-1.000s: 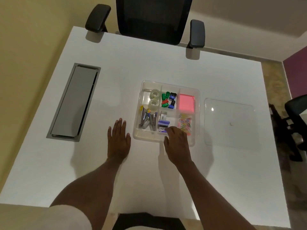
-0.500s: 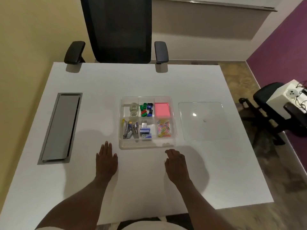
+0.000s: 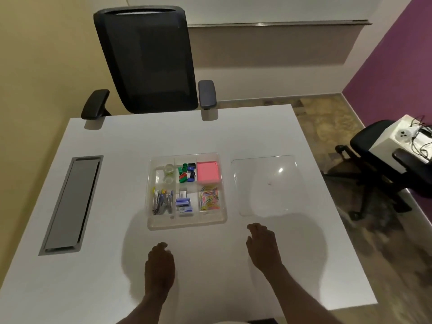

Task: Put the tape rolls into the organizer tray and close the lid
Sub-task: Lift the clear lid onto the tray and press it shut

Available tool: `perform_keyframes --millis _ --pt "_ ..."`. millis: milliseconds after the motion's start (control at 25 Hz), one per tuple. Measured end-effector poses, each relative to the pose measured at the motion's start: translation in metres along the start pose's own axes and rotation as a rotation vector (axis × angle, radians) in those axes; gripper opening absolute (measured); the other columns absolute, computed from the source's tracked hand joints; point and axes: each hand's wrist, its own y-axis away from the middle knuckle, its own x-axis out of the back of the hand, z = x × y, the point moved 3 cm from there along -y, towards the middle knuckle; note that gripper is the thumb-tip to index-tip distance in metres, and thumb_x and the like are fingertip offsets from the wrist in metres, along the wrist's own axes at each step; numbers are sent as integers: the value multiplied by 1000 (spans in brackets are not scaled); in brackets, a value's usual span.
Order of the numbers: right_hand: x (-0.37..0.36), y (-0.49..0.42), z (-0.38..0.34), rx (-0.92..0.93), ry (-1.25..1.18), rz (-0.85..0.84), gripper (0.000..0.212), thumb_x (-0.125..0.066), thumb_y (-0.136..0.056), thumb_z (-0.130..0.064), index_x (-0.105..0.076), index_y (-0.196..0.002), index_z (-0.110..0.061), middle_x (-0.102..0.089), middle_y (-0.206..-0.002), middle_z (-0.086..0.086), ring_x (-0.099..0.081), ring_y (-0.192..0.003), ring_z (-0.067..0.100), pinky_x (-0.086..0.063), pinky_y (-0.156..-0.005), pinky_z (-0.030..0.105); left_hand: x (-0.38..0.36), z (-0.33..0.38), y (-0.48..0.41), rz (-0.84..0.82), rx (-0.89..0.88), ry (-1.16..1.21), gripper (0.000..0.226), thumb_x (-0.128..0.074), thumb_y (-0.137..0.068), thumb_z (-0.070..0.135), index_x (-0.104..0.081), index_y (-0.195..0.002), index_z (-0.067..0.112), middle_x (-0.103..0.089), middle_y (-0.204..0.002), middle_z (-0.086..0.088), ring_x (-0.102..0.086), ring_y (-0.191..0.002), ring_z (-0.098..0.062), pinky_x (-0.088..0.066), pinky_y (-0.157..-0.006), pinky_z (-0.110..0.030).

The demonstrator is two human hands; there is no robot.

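Note:
A clear organizer tray (image 3: 187,222) sits mid-table, uncovered. Two clear tape rolls (image 3: 169,169) lie in its back-left compartment. Other compartments hold coloured binder clips, a pink note pad, staplers, staple boxes and paper clips. The clear lid (image 3: 265,185) lies flat on the table just right of the tray. My left hand (image 3: 159,265) rests palm down in front of the tray, fingers loosely curled, holding nothing. My right hand (image 3: 264,247) hovers in front of the lid, right of the tray's near corner, also holding nothing.
A grey cable hatch (image 3: 70,204) is set into the white table (image 3: 117,141) at the left. A black mesh office chair (image 3: 147,59) stands at the far edge. Another black chair (image 3: 378,157) and a white box with cables (image 3: 406,139) stand off the table's right side.
Both hands have drawn back from the tray toward me, and the right hand has shifted right toward the lid. The view has tilted up and pulled back. Tray and lid have not moved.

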Motion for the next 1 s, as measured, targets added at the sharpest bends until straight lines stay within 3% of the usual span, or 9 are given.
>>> perform_keyframes --millis 320,520,760,880,1000 --pt "43 -39 127 -96 47 24 35 -54 -98 -23 -59 -132 -17 -62 -127 0 -59 -117 23 -42 -101 36 -93 150 26 -222 -191 24 27 -45 -109 21 -59 -133 19 -64 -127 0 -62 -122 -22 -51 -106 -39" --pt "75 -91 180 -158 -17 77 35 -56 -98 -21 -59 -132 -13 -63 -126 5 -59 -117 26 -42 -102 39 -122 245 -4 -227 -241 92 32 -47 -109 19 -56 -139 16 -62 -134 -2 -61 -125 -23 -51 -107 -39" --pt "98 -155 200 -243 -177 100 39 -56 -99 -23 -55 -136 -9 -57 -139 12 -55 -126 31 -40 -110 45 -133 296 -60 -254 -82 17 55 -50 -106 15 -36 -159 7 -43 -157 -13 -44 -146 -34 -41 -117 -44" --pt "99 -178 209 -319 -209 44 49 -56 -98 -25 -48 -143 -8 -50 -147 13 -48 -134 33 -36 -113 47 -135 304 -80 -257 43 5 54 -53 -101 13 -39 -152 1 -43 -153 -21 -42 -144 -41 -42 -116 -50" --pt "95 -190 215 -377 -228 -37 60 -57 -97 -26 -38 -150 -7 -43 -152 16 -42 -138 36 -35 -114 49 -141 304 -94 -241 56 9 51 -55 -99 10 -44 -146 -5 -49 -145 -25 -47 -137 -44 -44 -114 -53"
